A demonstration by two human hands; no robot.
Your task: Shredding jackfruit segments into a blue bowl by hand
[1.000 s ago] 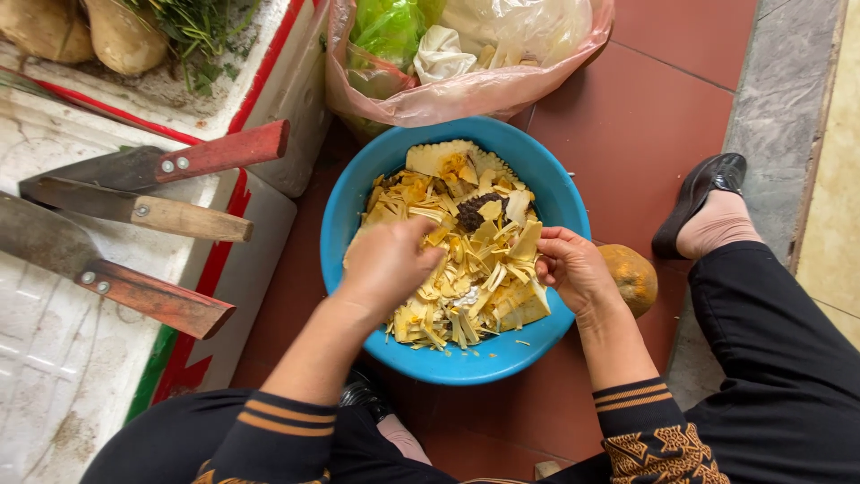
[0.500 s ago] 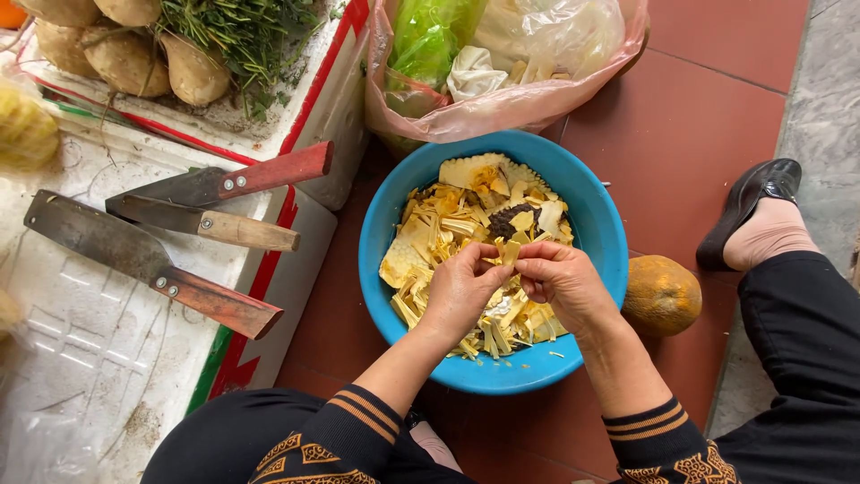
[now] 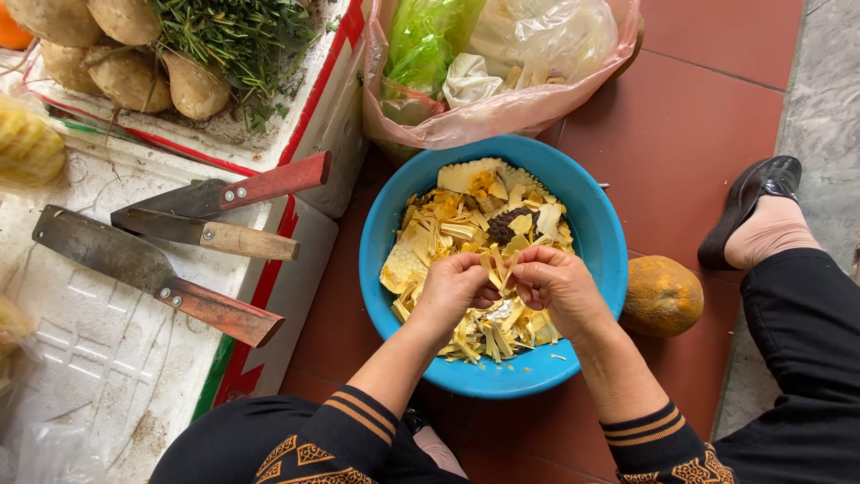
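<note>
A round blue bowl (image 3: 598, 235) stands on the red tiled floor, filled with pale yellow strips (image 3: 452, 229) and one dark lump. Over the bowl's near half, my left hand (image 3: 455, 289) and my right hand (image 3: 557, 285) meet, fingers pinched together on a few yellow strips (image 3: 498, 263) between them. The strips stick up from between the fingertips. Both forearms reach in from the lower edge, with dark sleeves striped in orange.
Left of the bowl, a white foam box (image 3: 98, 323) carries three knives (image 3: 170, 269) with wooden and red handles. Tubers and green herbs (image 3: 224, 36) lie behind it. A pink plastic bag (image 3: 502, 81) sits beyond the bowl. An orange-brown fruit (image 3: 661, 296) and my shoe (image 3: 748, 202) are to the right.
My hands, apart in the strips a second ago, have come together over the bowl's near half and now pinch strips between them. The view has shifted so the bowl sits further right.
</note>
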